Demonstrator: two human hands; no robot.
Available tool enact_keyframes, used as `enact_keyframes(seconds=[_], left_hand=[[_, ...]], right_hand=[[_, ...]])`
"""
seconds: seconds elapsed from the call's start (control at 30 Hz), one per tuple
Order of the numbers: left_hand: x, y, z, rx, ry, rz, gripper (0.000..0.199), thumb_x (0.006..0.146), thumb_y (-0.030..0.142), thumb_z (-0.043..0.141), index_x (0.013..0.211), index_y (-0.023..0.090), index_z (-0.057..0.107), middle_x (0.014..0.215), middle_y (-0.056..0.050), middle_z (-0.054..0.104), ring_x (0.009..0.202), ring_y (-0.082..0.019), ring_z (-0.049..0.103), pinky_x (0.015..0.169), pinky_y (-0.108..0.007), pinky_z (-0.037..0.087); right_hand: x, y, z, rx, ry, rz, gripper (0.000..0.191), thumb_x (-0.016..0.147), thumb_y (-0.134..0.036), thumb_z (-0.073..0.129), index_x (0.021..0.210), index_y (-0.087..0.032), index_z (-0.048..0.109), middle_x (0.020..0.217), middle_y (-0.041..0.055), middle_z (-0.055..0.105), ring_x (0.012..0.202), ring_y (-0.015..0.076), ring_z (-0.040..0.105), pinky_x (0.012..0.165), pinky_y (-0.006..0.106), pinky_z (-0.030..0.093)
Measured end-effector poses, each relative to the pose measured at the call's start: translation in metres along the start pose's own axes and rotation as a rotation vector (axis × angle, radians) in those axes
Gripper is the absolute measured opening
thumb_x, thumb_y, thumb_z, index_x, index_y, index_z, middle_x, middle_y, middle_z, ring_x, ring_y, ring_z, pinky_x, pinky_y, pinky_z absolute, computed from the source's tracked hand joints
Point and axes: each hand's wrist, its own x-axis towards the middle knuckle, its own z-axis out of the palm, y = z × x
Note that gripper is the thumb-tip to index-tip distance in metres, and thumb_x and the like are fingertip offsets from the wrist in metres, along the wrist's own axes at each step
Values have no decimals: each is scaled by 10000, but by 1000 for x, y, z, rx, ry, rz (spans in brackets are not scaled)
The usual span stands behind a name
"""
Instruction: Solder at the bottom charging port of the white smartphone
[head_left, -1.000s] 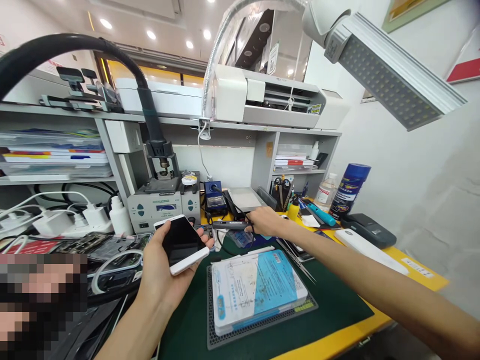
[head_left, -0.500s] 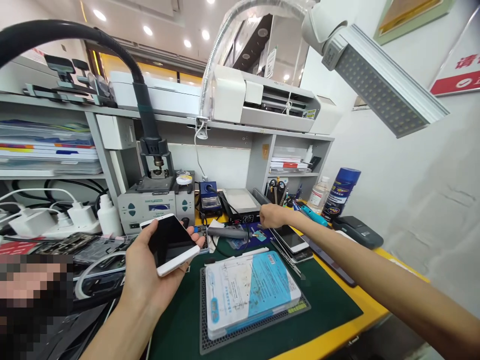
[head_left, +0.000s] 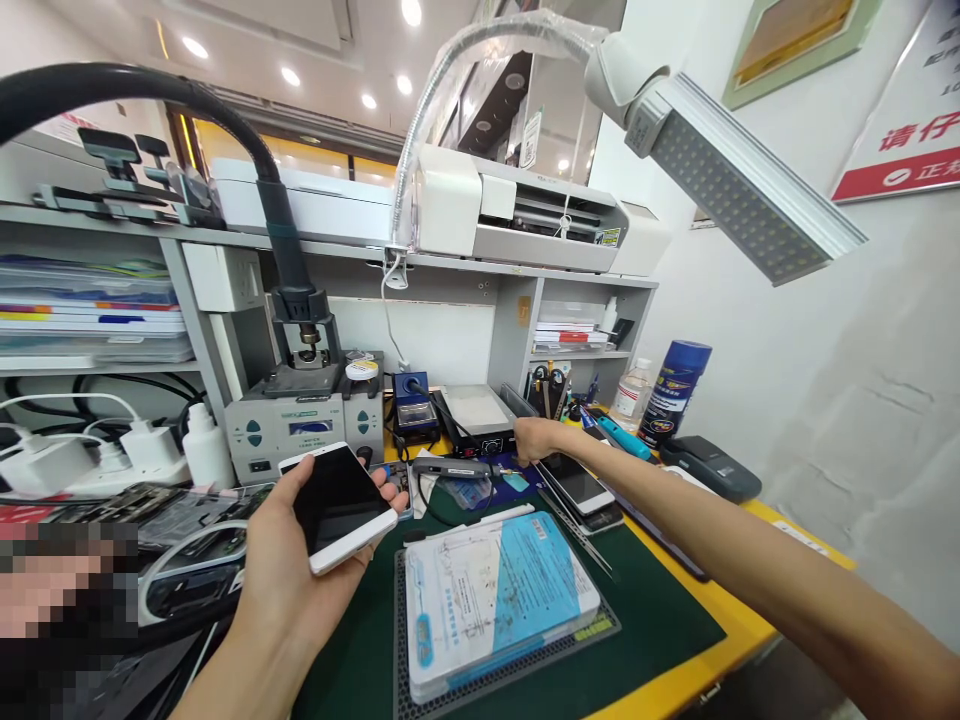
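Phone (head_left: 341,508), white-framed w/ black glass front, is already gripped in L hand (head_left: 289,562), intact AFAICT. R hand (head_left: 535,441)'s curled; can't tell its hold.

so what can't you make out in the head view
Head view, all of these:
Right hand: fingertips and anything they hold, hidden behind the hand itself.
White phone: back, hidden by its own front and the left hand.
Blue-and-white box: smallest print, too small to read.
Wall sign: rest of its text, cut off by the right edge.
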Motion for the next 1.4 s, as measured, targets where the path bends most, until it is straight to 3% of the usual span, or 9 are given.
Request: enact_keyframes(seconds=[0.33, 0.47, 0.57, 0.63, 0.73, 0.83, 0.97, 1.1, 1.4], left_hand=[[-2, -1, 0, -14, -68, -58, 334, 952, 356, 522, 1065, 65, 643, 839, -178, 712, 652, -259, 731, 596, -392, 653], [-4, -1, 3, -51, -93, -139, 365, 957, 387, 497, 1087, 71, 627, 813, -168, 704, 631, -255, 713, 590, -403, 645], [-6, -3, 2, -71, -123, -200, 438, 950, 460, 506, 1041, 55, 645, 817, -180, 701, 642, -258, 705, 626, -421, 643], [-7, -4, 2, -80, -147, -225, 462, 959, 493, 479, 1003, 69, 656, 815, -174, 699, 640, -257, 698, 640, -438, 639], [-9, -5, 0, -81, -181, -244, 544, 972, 559, 414, 967, 75, 664, 829, -170, 700, 625, -247, 686, 636, -444, 631], [-8, -6, 0, -44, -197, -253, 587, 977, 591, 378, 948, 85, 674, 840, -165, 709, 605, -237, 684, 555, -381, 599], [-3, -10, -2, 60, -172, -232, 448, 965, 502, 478, 901, 115, 692, 807, -135, 728, 596, -211, 690, 527, -300, 561], [-2, -20, -1, 243, -139, -151, 227, 904, 303, 593, 822, 122, 704, 718, -91, 721, 530, -181, 648, 526, -284, 536], [4, -43, -13, 706, -133, 188, 163, 738, 267, 821, 758, 173, 688, 693, -25, 697, 597, -169, 602, 544, -245, 420]], right_hand=[[-9, 2, 3, 170, 65, 8, 348, 974, -346, 675, 1271, -166, 647, 1286, 87, 662, 1063, 275, 684, 868, 455, 595], [-30, 10, 3, 256, 256, -55, 302, 970, -351, 679, 1200, -155, 677, 1208, 69, 691, 992, 253, 698, 823, 417, 600], [-59, 11, -1, 364, 469, -139, 213, 976, -324, 639, 1028, -129, 707, 964, 68, 727, 838, 208, 688, 727, 332, 566], [-83, 1, 0, 455, 557, -237, 268, 1013, -365, 535, 1059, -158, 699, 890, 54, 725, 765, 184, 665, 645, 291, 527], [-119, -34, 12, 743, 620, -531, 195, 910, -422, 695, 973, -241, 731, 721, -3, 704, 637, 179, 632, 551, 288, 480], [-141, -77, 29, 792, 624, -796, 124, 919, -398, 705, 917, -289, 765, 878, 9, 759, 769, 200, 690, 659, 318, 530], [-144, -101, 40, 777, 691, -865, 90, 955, -336, 674, 917, -306, 750, 953, -2, 751, 860, 195, 690, 762, 323, 538], [-136, -85, 39, 901, 597, -829, 101, 957, -365, 689, 958, -295, 762, 943, 0, 762, 850, 187, 695, 741, 305, 533], [-110, -59, 63, 1121, 161, -810, 181, 895, -406, 762, 927, -230, 791, 806, 15, 709, 669, 142, 593, 610, 277, 494]])
